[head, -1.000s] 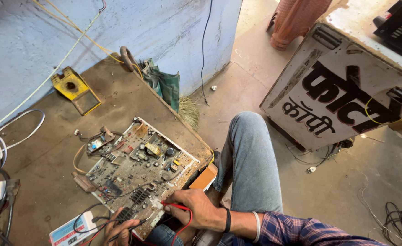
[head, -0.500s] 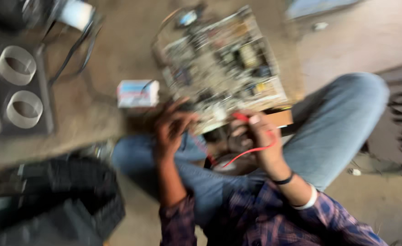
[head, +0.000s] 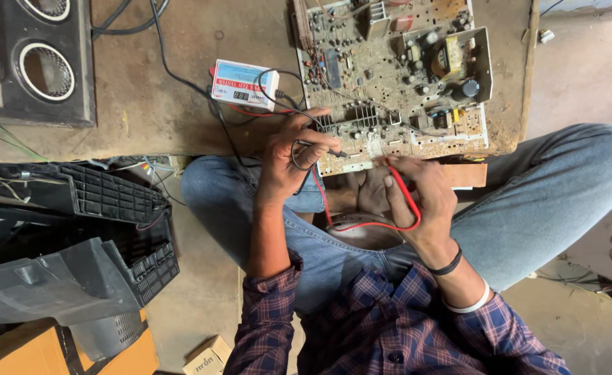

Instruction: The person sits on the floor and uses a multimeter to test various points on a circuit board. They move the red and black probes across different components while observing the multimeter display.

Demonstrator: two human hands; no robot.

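Circuit board (head: 396, 76), a big beige one crowded with components, lies flat on the worn brown workbench (head: 146, 104), its near edge right at the bench lip above the seated person's lap. Off to the left a black speaker box (head: 35, 62) with two round cones sits on the same bench, and below it on the floor a heap of black plastic casing (head: 77, 236) with slotted vents crowds in beside the person's left knee, with a brown cardboard box (head: 14, 351) tucked under that. The person sits with legs in blue jeans spread to either side, checked sleeves rolled up. A small white tester (head: 245, 85) with a little display rests on the bench just left of the board, black and red leads trailing from it across the surface. The left hand (head: 288, 163) is closed around a black probe (head: 320, 147), its tip laid against the board's near edge, the black lead looping over the fingers. The right hand (head: 417, 198) pinches a red probe (head: 396, 177) with its tip touching the same edge, close beside the black one; its red wire (head: 368, 226) curls down across the lap
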